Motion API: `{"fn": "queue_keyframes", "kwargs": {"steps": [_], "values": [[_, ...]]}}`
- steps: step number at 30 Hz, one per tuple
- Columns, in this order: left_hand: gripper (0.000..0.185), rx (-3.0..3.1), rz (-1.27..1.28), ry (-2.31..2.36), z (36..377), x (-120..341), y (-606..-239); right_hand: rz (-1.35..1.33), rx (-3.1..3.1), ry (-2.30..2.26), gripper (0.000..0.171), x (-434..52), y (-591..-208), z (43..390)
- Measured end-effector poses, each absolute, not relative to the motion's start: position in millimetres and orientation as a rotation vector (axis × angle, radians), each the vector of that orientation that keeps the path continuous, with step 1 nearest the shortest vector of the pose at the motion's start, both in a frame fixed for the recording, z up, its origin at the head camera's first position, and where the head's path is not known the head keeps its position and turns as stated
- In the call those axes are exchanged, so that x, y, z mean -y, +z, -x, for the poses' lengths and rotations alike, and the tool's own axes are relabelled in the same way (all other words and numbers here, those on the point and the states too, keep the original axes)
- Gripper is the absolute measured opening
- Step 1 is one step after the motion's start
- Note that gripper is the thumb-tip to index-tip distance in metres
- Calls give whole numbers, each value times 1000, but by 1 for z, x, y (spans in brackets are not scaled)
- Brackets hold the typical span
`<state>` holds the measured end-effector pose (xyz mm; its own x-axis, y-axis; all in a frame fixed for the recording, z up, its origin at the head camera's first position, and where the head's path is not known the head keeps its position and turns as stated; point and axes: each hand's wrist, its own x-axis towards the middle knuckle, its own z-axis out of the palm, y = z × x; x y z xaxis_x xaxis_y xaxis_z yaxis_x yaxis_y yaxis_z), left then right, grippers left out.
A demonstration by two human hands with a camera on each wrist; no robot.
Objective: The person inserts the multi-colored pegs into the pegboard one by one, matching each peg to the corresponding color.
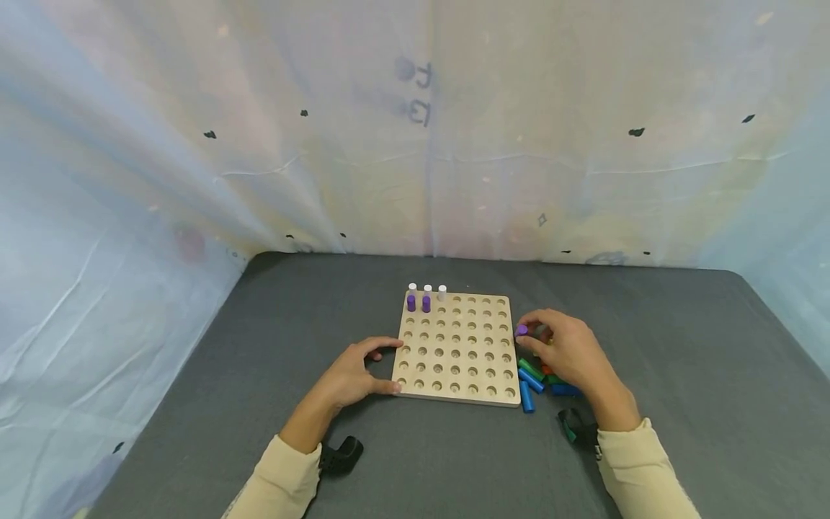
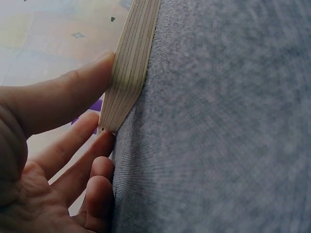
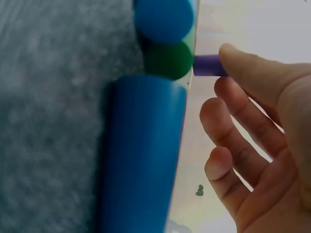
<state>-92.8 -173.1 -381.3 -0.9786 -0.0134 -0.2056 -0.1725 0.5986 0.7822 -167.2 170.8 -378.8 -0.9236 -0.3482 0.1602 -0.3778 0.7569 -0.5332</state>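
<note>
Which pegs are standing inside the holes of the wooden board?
The wooden board holds three white pegs in its far row and two purple pegs just before them, all at the far left corner. The other holes look empty. How deep the pegs sit is hidden.

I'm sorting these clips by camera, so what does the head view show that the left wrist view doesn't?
Only the head view shows the board's top with its holes, three white pegs and two purple pegs standing at the far left corner, and the right hand pinching a purple peg beside loose blue and green pegs. Only the left wrist view shows the board's layered edge up close. Both show the left hand touching the wooden pegboard on grey cloth.
</note>
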Motion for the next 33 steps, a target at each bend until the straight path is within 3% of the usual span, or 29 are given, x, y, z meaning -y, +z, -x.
{"fn": "queue_keyframes", "kwargs": {"steps": [14, 33], "values": [[66, -2640, 170, 1328, 97, 168, -382, -627, 2871, 958, 24, -167, -369, 165], [64, -2658, 104, 1311, 91, 174, -380, -735, 2851, 1022, 23, -90, -349, 159]]}}
